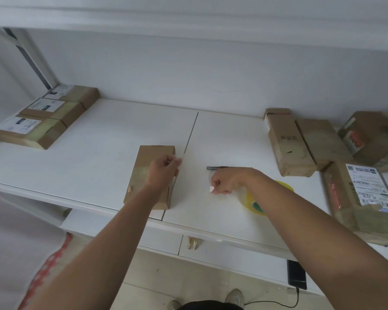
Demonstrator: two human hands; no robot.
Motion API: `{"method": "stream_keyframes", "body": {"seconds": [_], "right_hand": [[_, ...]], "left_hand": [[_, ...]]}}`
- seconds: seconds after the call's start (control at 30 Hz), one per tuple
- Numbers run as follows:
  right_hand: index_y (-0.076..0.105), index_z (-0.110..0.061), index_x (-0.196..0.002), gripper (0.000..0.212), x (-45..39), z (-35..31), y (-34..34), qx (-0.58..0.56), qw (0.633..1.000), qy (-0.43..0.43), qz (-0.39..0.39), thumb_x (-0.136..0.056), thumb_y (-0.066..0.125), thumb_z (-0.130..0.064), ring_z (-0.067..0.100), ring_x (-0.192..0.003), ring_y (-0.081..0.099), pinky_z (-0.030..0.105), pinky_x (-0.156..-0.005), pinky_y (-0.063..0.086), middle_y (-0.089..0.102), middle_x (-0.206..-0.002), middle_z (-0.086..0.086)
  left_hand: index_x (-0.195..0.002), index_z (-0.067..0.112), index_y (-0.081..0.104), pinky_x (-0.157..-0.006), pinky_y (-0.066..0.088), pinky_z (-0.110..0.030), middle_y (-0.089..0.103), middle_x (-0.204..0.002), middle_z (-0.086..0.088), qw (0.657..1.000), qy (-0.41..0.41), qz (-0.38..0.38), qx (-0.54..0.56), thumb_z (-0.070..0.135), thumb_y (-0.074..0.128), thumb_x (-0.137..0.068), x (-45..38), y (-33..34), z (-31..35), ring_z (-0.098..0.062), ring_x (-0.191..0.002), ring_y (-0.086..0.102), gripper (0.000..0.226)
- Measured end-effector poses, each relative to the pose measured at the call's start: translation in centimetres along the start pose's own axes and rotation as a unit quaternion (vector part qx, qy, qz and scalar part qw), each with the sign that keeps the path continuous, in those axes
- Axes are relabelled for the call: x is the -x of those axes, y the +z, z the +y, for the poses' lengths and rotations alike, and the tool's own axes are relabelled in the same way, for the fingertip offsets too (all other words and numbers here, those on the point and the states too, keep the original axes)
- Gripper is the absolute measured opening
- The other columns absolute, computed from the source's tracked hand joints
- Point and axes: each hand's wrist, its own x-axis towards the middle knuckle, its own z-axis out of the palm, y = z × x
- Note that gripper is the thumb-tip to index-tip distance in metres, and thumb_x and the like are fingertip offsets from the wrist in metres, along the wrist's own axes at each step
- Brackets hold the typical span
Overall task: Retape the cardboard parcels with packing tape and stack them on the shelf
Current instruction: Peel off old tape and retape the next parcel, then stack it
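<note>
White table [99, 166], cardboard parcels [151, 175], tape roll [259, 205], pen [215, 168]

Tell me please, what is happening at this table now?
A person is retaping cardboard parcels. The left hand holds the small parcel at the table's middle; the right hand pinches something beside the yellow tape roll. Three parcels lie in a row at far left, and more wait at right.
</note>
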Motion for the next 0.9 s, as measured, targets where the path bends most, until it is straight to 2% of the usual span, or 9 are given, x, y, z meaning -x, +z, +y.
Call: {"method": "stream_keyframes", "body": {"seconds": [0.17, 0.3, 0.43, 0.53, 0.6, 0.7, 0.77, 0.83, 0.9], "right_hand": [[0.051, -0.015, -0.073, 0.029, 0.0, -0.6, 0.7, 0.057, 0.998, 0.020, 0.025, -0.092, 0.066, -0.031, 0.014, -0.055, 0.050, 0.024, -0.051, 0.036, 0.059, -0.070, 0.001], [0.063, -0.005, -0.082, 0.035, 0.2, -0.8, 0.7, 0.047, 0.997, 0.047, 0.044, -0.087, 0.070, -0.039, 0.019, -0.057, 0.052, 0.025, -0.052, 0.037, 0.058, -0.068, 0.005], [0.053, -0.015, -0.064, 0.043, -0.1, -1.0, 0.6, 0.041, 0.994, 0.079, 0.062, -0.080, 0.074, -0.050, 0.017, -0.050, 0.051, 0.024, -0.052, 0.038, 0.053, -0.054, -0.003], [0.049, -0.020, -0.070, 0.049, 0.2, -1.5, 0.5, 0.128, 0.982, 0.106, 0.095, -0.077, 0.069, -0.063, 0.019, -0.069, 0.057, 0.028, -0.064, 0.045, 0.054, -0.070, -0.006], [0.047, -0.021, -0.075, 0.049, 0.9, -1.8, 0.4, 0.157, 0.973, 0.118, 0.123, -0.080, 0.065, -0.067, 0.020, -0.080, 0.056, 0.030, -0.068, 0.042, 0.052, -0.081, -0.007], [0.044, -0.022, -0.070, 0.050, 1.4, -2.0, -0.3, 0.118, 0.975, 0.112, 0.153, -0.087, 0.055, -0.068, 0.022, -0.081, 0.054, 0.031, -0.065, 0.039, 0.048, -0.079, -0.006], [0.050, -0.018, -0.070, 0.054, 1.5, -2.4, -0.9, 0.067, 0.971, 0.084, 0.211, -0.090, 0.049, -0.069, 0.023, -0.077, 0.057, 0.031, -0.061, 0.040, 0.054, -0.079, -0.001], [0.060, -0.015, -0.077, 0.054, 1.8, -3.1, -1.2, -0.018, 0.963, 0.021, 0.268, -0.090, 0.052, -0.067, 0.021, -0.077, 0.060, 0.032, -0.063, 0.042, 0.062, -0.080, 0.001], [0.066, -0.020, -0.088, 0.044, 2.4, -4.5, -1.2, -0.118, 0.954, -0.052, 0.272, -0.087, 0.060, -0.064, 0.013, -0.079, 0.060, 0.028, -0.068, 0.044, 0.065, -0.085, -0.004]], "left_hand": [[-0.087, 0.012, 0.066, -0.066, 0.044, -0.029, 0.061, -0.069, 0.001, 1.000, -0.009, -0.005, -0.007, 0.026, 0.061, -0.095, 0.0, -0.7, -0.5, -0.012, -0.064, 0.053, 0.017], [-0.085, 0.014, 0.064, -0.066, 0.043, -0.027, 0.061, -0.066, 0.003, 1.000, -0.013, -0.010, -0.012, 0.026, 0.061, -0.094, 0.0, -1.2, -1.0, -0.008, -0.060, 0.053, 0.015], [-0.083, 0.015, 0.062, -0.068, 0.046, -0.028, 0.061, -0.067, 0.004, 0.999, -0.005, -0.021, -0.025, 0.024, 0.064, -0.092, 0.1, -1.7, -1.2, -0.009, -0.063, 0.055, 0.013], [-0.085, 0.017, 0.063, -0.071, 0.048, -0.032, 0.062, -0.075, 0.000, 0.999, 0.003, -0.027, -0.041, 0.031, 0.073, -0.086, 0.1, -2.3, -1.6, -0.014, -0.070, 0.057, 0.017], [-0.085, 0.019, 0.062, -0.070, 0.046, -0.031, 0.060, -0.077, 0.000, 0.998, 0.004, -0.027, -0.050, 0.034, 0.077, -0.083, 0.1, -2.6, -1.8, -0.014, -0.071, 0.056, 0.021], [-0.087, 0.018, 0.062, -0.066, 0.043, -0.028, 0.058, -0.075, 0.001, 0.998, 0.006, -0.025, -0.058, 0.034, 0.078, -0.083, 0.2, -2.8, -1.8, -0.013, -0.068, 0.053, 0.023], [-0.088, 0.016, 0.063, -0.062, 0.040, -0.024, 0.054, -0.072, 0.005, 0.998, 0.009, -0.018, -0.061, 0.032, 0.079, -0.083, 0.3, -2.9, -1.8, -0.010, -0.064, 0.049, 0.023], [-0.088, 0.017, 0.062, -0.058, 0.037, -0.022, 0.050, -0.068, 0.008, 0.997, 0.014, -0.011, -0.073, 0.032, 0.079, -0.083, 0.3, -2.8, -1.8, -0.007, -0.059, 0.046, 0.023], [-0.088, 0.018, 0.061, -0.055, 0.035, -0.021, 0.051, -0.067, 0.009, 0.995, 0.021, -0.001, -0.094, 0.032, 0.079, -0.083, 0.3, -2.7, -1.8, -0.006, -0.059, 0.047, 0.023]]}}
